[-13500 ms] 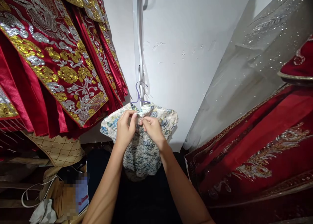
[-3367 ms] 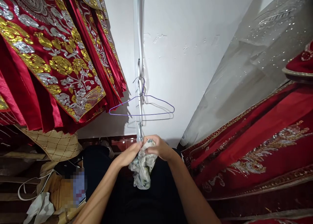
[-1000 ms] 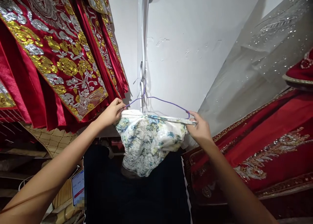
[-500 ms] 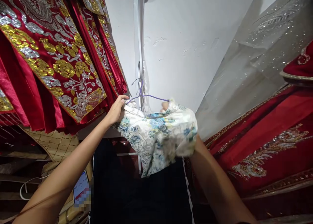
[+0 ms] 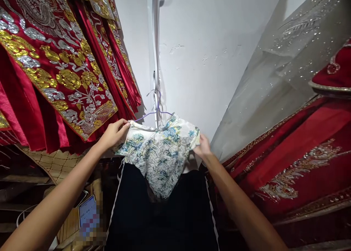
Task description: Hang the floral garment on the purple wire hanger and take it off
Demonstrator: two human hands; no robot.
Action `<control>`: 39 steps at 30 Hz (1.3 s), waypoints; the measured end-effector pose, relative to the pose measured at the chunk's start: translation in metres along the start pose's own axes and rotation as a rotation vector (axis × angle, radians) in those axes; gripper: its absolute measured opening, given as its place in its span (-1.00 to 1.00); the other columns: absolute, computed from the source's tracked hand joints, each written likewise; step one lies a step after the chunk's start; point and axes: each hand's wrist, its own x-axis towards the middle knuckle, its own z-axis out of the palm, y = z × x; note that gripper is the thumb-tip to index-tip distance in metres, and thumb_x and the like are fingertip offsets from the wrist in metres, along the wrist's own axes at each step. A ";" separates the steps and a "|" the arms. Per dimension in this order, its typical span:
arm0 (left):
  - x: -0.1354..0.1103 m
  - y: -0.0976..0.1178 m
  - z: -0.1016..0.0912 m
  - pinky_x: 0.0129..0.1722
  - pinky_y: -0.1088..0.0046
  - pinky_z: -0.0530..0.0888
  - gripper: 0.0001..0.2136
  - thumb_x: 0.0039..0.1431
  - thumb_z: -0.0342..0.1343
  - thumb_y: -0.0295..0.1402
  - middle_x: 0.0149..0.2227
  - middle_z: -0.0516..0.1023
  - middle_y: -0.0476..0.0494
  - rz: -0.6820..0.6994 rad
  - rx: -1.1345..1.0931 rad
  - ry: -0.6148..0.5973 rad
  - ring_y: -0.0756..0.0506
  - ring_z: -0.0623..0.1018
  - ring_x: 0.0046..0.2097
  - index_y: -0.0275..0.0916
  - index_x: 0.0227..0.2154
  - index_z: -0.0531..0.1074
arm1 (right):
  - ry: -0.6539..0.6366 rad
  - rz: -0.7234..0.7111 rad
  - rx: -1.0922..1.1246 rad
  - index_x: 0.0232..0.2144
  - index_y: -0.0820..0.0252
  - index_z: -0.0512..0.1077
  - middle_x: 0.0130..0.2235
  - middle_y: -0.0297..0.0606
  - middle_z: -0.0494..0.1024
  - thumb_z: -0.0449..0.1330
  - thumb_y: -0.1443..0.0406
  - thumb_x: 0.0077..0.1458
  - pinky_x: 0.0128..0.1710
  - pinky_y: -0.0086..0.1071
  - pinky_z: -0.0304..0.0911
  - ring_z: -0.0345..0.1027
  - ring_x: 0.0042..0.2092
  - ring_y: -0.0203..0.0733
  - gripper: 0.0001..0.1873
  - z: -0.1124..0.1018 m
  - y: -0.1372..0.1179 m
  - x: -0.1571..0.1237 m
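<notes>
A short white blouse point(image 5: 164, 152) with a blue and green floral pattern hangs on a purple wire hanger point(image 5: 145, 115), in front of my dark-clad legs. My left hand point(image 5: 116, 132) pinches the collar and shoulder edge on the left side. On the other side my right hand point(image 5: 203, 145) grips the short sleeve at its edge; its fingers are partly hidden and slightly blurred. The hanger's hook stands above the neckline, by a white upright pole point(image 5: 155, 60).
Red garments with gold and silver embroidery point(image 5: 68, 79) hang at the left. At the right are a sheer sparkling white fabric point(image 5: 260, 71) and a beaded red garment point(image 5: 287, 152). A phone point(image 5: 88, 210) showing a timer lies low on the left, on a wooden surface.
My right hand has come out from inside the blouse and now holds the sleeve's outer edge. The right shoulder lies spread over the hanger. My left hand has shifted slightly left and down.
</notes>
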 end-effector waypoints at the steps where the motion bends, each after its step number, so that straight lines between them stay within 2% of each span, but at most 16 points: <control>1: 0.000 0.000 0.002 -0.26 0.44 0.36 -0.64 0.32 -0.10 -0.06 -0.30 0.58 -0.07 0.000 0.005 0.005 -0.12 0.51 -0.27 -0.20 -0.24 0.47 | 0.019 0.011 0.022 -0.17 0.26 0.52 -0.25 -0.07 0.60 0.00 -0.18 0.19 -0.28 -0.13 0.43 0.49 -0.18 0.06 -0.35 -0.005 -0.003 0.003; 3: 0.006 0.005 0.006 -0.29 0.44 0.35 -0.64 0.32 -0.10 -0.07 -0.37 0.55 -0.06 0.017 0.004 0.053 -0.10 0.49 -0.31 -0.21 -0.31 0.49 | 0.040 0.030 0.023 -0.24 0.23 0.54 -0.35 -0.11 0.60 0.04 -0.25 0.09 -0.34 -0.17 0.40 0.50 -0.24 0.08 -0.31 -0.014 -0.016 0.006; 6: 0.025 0.019 0.009 -0.23 0.40 0.39 -0.64 0.31 -0.06 -0.10 -0.36 0.53 -0.10 0.062 -0.028 0.191 -0.11 0.49 -0.28 -0.23 -0.39 0.51 | 0.004 -0.008 -0.107 -0.30 0.18 0.53 -0.36 -0.23 0.60 0.24 -0.14 0.01 -0.34 -0.27 0.37 0.49 -0.28 -0.01 -0.49 -0.017 -0.044 0.006; 10: 0.049 0.047 0.004 -0.09 0.36 0.41 -0.69 0.31 -0.04 -0.18 -0.21 0.53 -0.17 0.143 -0.065 0.292 -0.14 0.50 -0.13 -0.24 -0.24 0.54 | 0.125 -0.106 -0.125 -0.36 0.15 0.51 -0.40 -0.27 0.58 0.28 -0.04 0.03 -0.35 -0.30 0.36 0.48 -0.33 -0.07 -0.62 -0.019 -0.075 -0.003; 15: 0.052 0.072 0.001 0.09 0.24 0.36 -0.70 0.32 -0.07 -0.27 0.00 0.50 -0.19 0.238 -0.062 0.189 -0.19 0.44 0.06 -0.21 -0.01 0.46 | 0.349 -0.067 -0.055 -0.31 0.13 0.51 -0.44 -0.23 0.56 0.30 0.00 0.01 -0.37 -0.22 0.41 0.50 -0.30 0.03 -0.65 -0.026 -0.074 -0.026; 18: 0.045 0.071 0.011 0.12 0.17 0.34 -0.66 0.28 -0.04 -0.29 0.06 0.48 -0.20 0.237 -0.034 0.095 -0.23 0.43 0.10 -0.19 0.07 0.39 | 0.393 -0.017 -0.073 -0.24 0.13 0.50 -0.41 -0.19 0.55 0.26 -0.02 0.05 -0.37 -0.21 0.41 0.50 -0.29 0.05 -0.62 -0.012 -0.068 -0.054; 21: 0.036 0.065 0.027 0.07 0.19 0.37 -0.69 0.27 -0.03 -0.30 0.01 0.51 -0.20 0.224 -0.074 0.014 -0.22 0.47 0.03 -0.20 0.03 0.39 | 0.158 0.013 -0.146 -0.25 0.11 0.48 -0.34 -0.19 0.55 0.17 -0.03 0.16 -0.34 -0.25 0.40 0.48 -0.27 -0.01 -0.65 0.018 -0.067 -0.089; 25: 0.016 0.061 0.047 -0.25 0.37 0.40 -0.76 0.34 -0.09 -0.23 -0.36 0.48 -0.08 0.147 -0.302 -0.013 -0.09 0.47 -0.31 -0.20 -0.25 0.43 | -0.522 -0.008 -0.206 -0.18 0.06 0.47 -0.16 -0.22 0.52 0.01 -0.03 0.28 -0.16 -0.26 0.38 0.43 -0.16 -0.10 -0.61 0.057 -0.067 -0.116; 27: 0.005 0.064 0.054 -0.39 0.43 0.32 -0.73 0.36 -0.10 -0.18 -0.50 0.34 0.01 0.096 -0.470 0.005 -0.04 0.37 -0.44 -0.19 -0.28 0.42 | -0.686 -0.013 -0.225 -0.11 0.08 0.46 -0.11 -0.19 0.51 -0.09 -0.03 0.32 -0.09 -0.23 0.37 0.42 -0.10 -0.09 -0.55 0.064 -0.060 -0.108; 28: 0.000 0.068 0.056 -0.43 0.44 0.28 -0.72 0.37 -0.10 -0.16 -0.54 0.28 0.03 0.083 -0.554 0.016 -0.02 0.33 -0.47 -0.19 -0.29 0.42 | -0.651 -0.027 -0.265 -0.10 0.09 0.45 -0.09 -0.17 0.50 -0.10 -0.02 0.33 -0.06 -0.20 0.36 0.41 -0.07 -0.07 -0.54 0.065 -0.055 -0.099; 30: -0.007 0.080 0.056 -0.45 0.43 0.25 -0.69 0.37 -0.11 -0.14 -0.56 0.23 0.03 0.080 -0.712 0.038 -0.02 0.29 -0.49 -0.19 -0.30 0.44 | -0.423 -0.089 -0.407 0.00 0.08 0.40 0.00 -0.14 0.46 -0.03 0.03 0.30 0.03 -0.14 0.31 0.37 0.02 -0.03 -0.60 0.063 -0.042 -0.076; 32: -0.012 0.096 0.053 -0.40 0.40 0.29 -0.65 0.37 -0.14 -0.12 -0.56 0.26 0.00 0.081 -0.877 0.057 -0.03 0.32 -0.47 -0.19 -0.34 0.45 | -0.223 -0.191 -0.590 0.22 0.00 0.20 0.22 -0.10 0.28 0.13 0.10 0.19 0.15 -0.05 0.21 0.20 0.21 0.05 -0.43 0.061 -0.029 -0.054; 34: -0.014 0.114 0.048 -0.34 0.36 0.36 -0.59 0.38 -0.21 -0.08 -0.57 0.28 -0.02 0.052 -1.045 0.007 -0.05 0.35 -0.45 -0.18 -0.36 0.44 | -0.205 -0.333 -0.782 0.37 -0.05 -0.09 0.39 -0.10 -0.06 0.26 0.16 0.02 0.26 0.05 0.01 -0.11 0.36 0.15 -0.05 0.065 -0.020 -0.040; 36: -0.013 0.128 0.041 -0.28 0.30 0.42 -0.56 0.38 -0.28 -0.04 -0.57 0.27 -0.03 -0.001 -1.168 -0.061 -0.07 0.39 -0.44 -0.17 -0.35 0.41 | -0.260 -0.485 -0.949 0.40 0.00 -0.20 0.42 -0.09 -0.19 0.32 0.20 -0.11 0.32 0.13 -0.22 -0.28 0.39 0.22 0.14 0.074 -0.015 -0.034; 37: -0.011 0.132 0.038 -0.25 0.28 0.45 -0.55 0.38 -0.29 -0.03 -0.57 0.29 -0.04 -0.024 -1.207 -0.073 -0.08 0.42 -0.43 -0.16 -0.34 0.40 | -0.276 -0.542 -1.001 0.40 0.04 -0.18 0.40 -0.05 -0.13 0.33 0.21 -0.13 0.33 0.13 -0.26 -0.24 0.38 0.24 0.14 0.079 -0.014 -0.034; 39: -0.005 0.130 0.034 -0.15 0.24 0.48 -0.60 0.37 -0.25 -0.05 -0.49 0.41 -0.09 -0.052 -1.248 -0.061 -0.10 0.51 -0.33 -0.17 -0.31 0.41 | -0.284 -0.601 -1.046 0.37 0.09 -0.05 0.29 0.00 0.13 0.31 0.21 -0.11 0.28 0.08 -0.13 0.00 0.27 0.22 0.05 0.086 -0.016 -0.032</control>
